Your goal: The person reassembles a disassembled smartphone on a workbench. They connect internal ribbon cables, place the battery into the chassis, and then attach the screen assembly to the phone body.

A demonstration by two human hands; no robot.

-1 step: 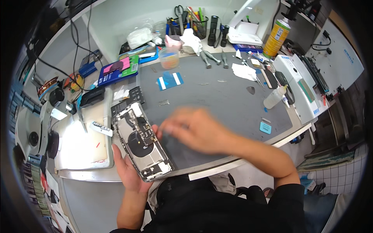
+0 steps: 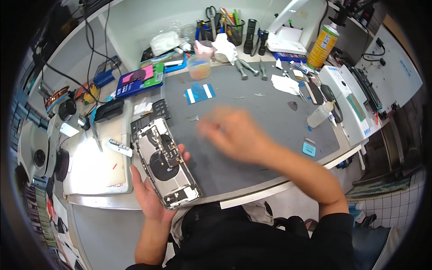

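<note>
My left hand is closed round the lower part of an opened smartphone, with its fingertips showing at the right edge. The phone lies tilted in the palm, its inside facing up: a dark circuit board, a round black coil and bare silver housing. To the right of it, over the grey mat, is my right hand, apart from the phone. Motion smears its fingers, so I cannot make out whether they hold anything. A small metal piece lies on the mat by these fingers. Beyond the phone's top end rest flat black parts.
At the back are a clear plastic cup, several grey screwdrivers and a pen holder. A dropper bottle and a white machine stand right. On the left, a bright white board sits beside a microscope.
My right hand has moved slightly right and away from the phone. The left hand still holds the phone in much the same place. The whole view has shifted a little.
</note>
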